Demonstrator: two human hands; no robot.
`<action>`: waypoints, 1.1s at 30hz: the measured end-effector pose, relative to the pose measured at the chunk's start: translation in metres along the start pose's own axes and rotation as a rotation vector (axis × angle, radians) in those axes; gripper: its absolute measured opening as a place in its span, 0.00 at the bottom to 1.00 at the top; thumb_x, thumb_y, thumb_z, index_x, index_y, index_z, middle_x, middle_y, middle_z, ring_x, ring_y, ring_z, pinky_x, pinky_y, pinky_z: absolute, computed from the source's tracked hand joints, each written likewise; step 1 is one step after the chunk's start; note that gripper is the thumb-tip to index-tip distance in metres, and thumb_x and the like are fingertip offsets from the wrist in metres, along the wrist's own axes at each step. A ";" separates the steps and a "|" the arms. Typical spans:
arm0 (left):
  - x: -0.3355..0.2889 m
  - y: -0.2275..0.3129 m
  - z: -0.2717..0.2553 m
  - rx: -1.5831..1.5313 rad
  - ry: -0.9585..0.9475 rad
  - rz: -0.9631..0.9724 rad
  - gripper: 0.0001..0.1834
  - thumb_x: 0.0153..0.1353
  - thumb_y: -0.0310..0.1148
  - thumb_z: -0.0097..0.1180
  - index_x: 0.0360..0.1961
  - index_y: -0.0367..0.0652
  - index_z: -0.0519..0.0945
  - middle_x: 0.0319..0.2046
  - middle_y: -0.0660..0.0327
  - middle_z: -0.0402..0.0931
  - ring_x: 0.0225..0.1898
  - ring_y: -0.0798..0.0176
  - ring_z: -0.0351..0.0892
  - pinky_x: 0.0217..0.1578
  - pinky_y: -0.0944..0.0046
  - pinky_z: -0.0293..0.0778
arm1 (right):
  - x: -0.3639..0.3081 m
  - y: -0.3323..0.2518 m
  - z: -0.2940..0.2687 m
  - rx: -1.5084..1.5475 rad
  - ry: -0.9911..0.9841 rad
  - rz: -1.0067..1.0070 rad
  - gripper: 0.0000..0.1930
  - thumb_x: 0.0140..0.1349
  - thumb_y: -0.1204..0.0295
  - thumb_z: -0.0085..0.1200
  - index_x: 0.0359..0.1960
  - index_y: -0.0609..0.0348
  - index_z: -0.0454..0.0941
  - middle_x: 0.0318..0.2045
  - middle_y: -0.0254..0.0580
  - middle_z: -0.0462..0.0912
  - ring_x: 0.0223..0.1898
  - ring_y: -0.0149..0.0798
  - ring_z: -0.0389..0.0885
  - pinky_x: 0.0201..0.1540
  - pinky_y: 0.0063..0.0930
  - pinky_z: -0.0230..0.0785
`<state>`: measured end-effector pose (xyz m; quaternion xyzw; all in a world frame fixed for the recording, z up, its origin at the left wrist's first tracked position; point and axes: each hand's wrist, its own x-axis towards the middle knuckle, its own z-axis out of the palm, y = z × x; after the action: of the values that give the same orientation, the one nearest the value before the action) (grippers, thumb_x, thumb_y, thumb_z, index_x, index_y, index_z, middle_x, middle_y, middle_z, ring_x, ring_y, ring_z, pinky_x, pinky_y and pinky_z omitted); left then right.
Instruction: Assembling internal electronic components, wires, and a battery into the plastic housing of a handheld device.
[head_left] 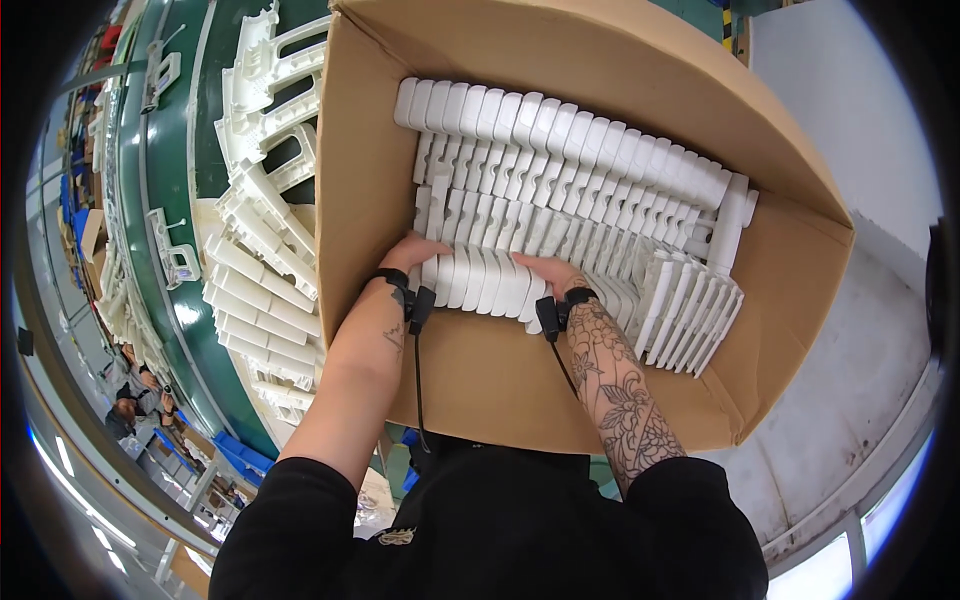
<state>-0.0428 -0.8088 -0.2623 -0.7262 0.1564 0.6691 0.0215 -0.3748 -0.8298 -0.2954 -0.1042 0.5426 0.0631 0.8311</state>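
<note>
Inside a cardboard box (pixel 490 385), white moulded plastic parts (pixel 560 190) stand on edge, packed side by side in a long row. My left hand (pixel 412 254) is at the left end of the near part of the row, its thumb over the end piece and its other fingers mostly hidden. Further right, my right hand (pixel 553 272) reaches in among the same parts, thumb pointing left, fingers out of sight between the pieces. Between the two hands sits a group of rounded white ends (pixel 485 280). Both wrists wear black straps with small cabled devices.
Left of the box, more white plastic parts (pixel 262 290) lie piled along a green conveyor (pixel 165 200), where single frame-shaped pieces (pixel 175 250) also rest. At the box's right end, thinner white pieces (pixel 690 315) stand in a separate stack. Another person (pixel 140 400) is at the far left.
</note>
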 end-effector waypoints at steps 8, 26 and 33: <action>-0.025 -0.010 0.007 0.162 0.188 -0.028 0.43 0.43 0.40 0.74 0.60 0.26 0.78 0.62 0.41 0.78 0.62 0.47 0.78 0.63 0.57 0.73 | -0.054 -0.014 0.018 -0.152 -0.006 0.093 0.34 0.65 0.49 0.67 0.57 0.73 0.78 0.50 0.50 0.87 0.44 0.39 0.89 0.46 0.38 0.83; -0.343 0.112 0.045 0.271 0.504 0.304 0.62 0.48 0.49 0.64 0.79 0.30 0.47 0.59 0.33 0.75 0.59 0.37 0.79 0.62 0.52 0.74 | -0.308 -0.051 0.046 -0.249 0.188 -0.586 0.35 0.68 0.68 0.65 0.71 0.72 0.62 0.63 0.49 0.77 0.61 0.40 0.77 0.64 0.34 0.68; -0.453 0.099 0.040 0.052 0.679 0.579 0.60 0.52 0.47 0.62 0.79 0.30 0.45 0.63 0.32 0.70 0.62 0.35 0.75 0.63 0.51 0.72 | -0.418 -0.097 0.109 -0.436 0.271 -0.899 0.43 0.62 0.71 0.67 0.75 0.68 0.56 0.69 0.53 0.70 0.68 0.45 0.69 0.73 0.37 0.58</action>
<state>-0.1321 -0.8034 0.1947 -0.8303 0.3682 0.3670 -0.2008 -0.4253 -0.8941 0.1395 -0.5051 0.5212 -0.2026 0.6574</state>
